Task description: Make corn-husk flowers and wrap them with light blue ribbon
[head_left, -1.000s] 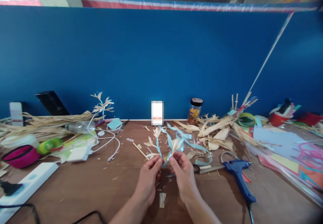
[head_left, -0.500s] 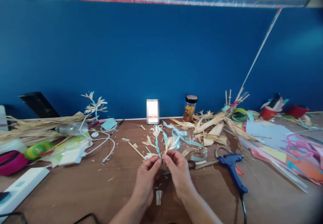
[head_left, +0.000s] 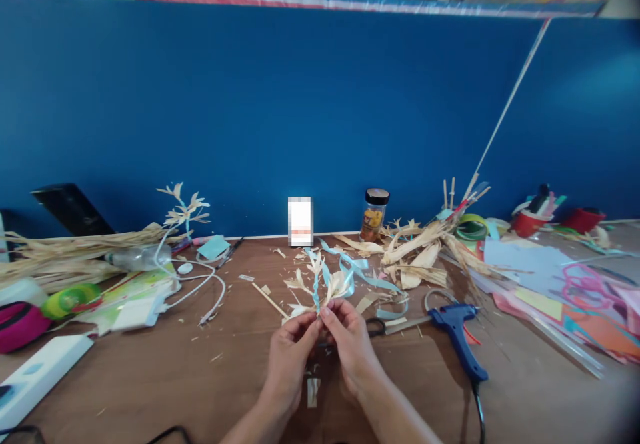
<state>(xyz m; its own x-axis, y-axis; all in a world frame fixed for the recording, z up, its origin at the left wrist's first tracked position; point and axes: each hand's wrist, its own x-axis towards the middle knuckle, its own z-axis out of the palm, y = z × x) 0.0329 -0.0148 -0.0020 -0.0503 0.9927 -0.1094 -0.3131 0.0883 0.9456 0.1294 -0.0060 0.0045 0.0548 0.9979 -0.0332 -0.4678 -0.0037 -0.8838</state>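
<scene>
Sprig between left hand and right hand

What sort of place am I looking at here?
Probably a craft work table: there is a blue glue gun, a heap of dried husks, and coloured paper sheets before a blue partition.

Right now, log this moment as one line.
left hand: pinching blue-wrapped stem | right hand: pinching pale husk petals beside stem | glue gun: on table, untouched

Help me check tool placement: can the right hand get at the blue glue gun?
Probably yes: the blue glue gun lies right of the right hand with nothing tall between, though that hand may first need to release the husk sprig.
</scene>
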